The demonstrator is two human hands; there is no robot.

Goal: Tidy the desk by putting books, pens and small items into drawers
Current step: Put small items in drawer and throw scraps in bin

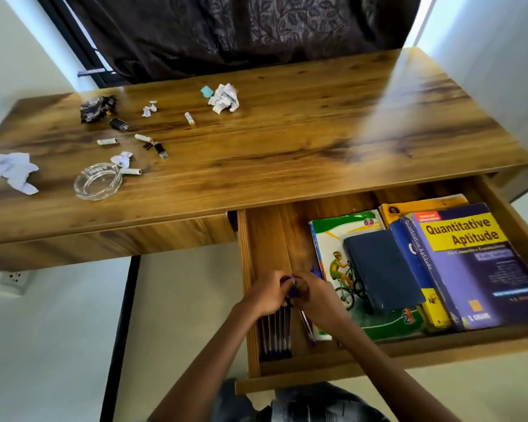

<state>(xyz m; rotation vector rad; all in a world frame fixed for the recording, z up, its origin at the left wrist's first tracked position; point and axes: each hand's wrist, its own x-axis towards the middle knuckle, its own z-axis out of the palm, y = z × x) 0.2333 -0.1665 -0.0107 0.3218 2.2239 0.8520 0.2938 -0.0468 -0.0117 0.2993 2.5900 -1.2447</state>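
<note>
Drawer (287,236) stood open. Left hand (267,295) and right hand (316,296) met over blue pens (276,335) bunched at its left end. Books lay right: Quantitative Aptitude (482,263), navy notebook (381,269). Glass ashtray (97,181) on desk (287,147).

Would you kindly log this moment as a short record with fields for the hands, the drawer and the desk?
left hand: shut on pens, in drawer's near left corner
right hand: meets the left at the pen tops; grip unclear
drawer: open
books: stacked on drawer's right side
desk top: crumpled paper, glass ashtray, small items on the left
</note>
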